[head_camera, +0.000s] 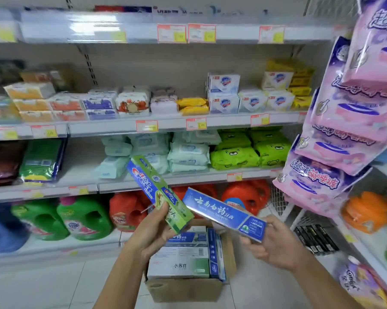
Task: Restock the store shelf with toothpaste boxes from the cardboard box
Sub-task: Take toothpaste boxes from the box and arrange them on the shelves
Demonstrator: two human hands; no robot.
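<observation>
Toothpaste in both hands, you face the shelf. Your left hand grips the near end of the green box, which tilts up and away to the left. Your right hand holds the right end of the blue box, fingers curled round it from below. The blue box's left end sits just beside the green one. Both boxes are raised above the carton, which stands on the floor near you, between your forearms.

The job looks barely begun. The carton appears close to full, with flat packs and more boxes on edge at its right side. No toothpaste shows on any shelf, though the upper rows are too blurred to be sure. Neither box in hand has reached a shelf yet, and the rest of the carton is left to do.

A bare stretch of shelf lies left of the wipes and right of the green bags. It seems the likeliest landing place. Soap fills the row above and jugs line the bottom row, far behind the carton. On the right, hanging pink packs jut into the aisle near your right arm. They could snag a wide reach on that side.
</observation>
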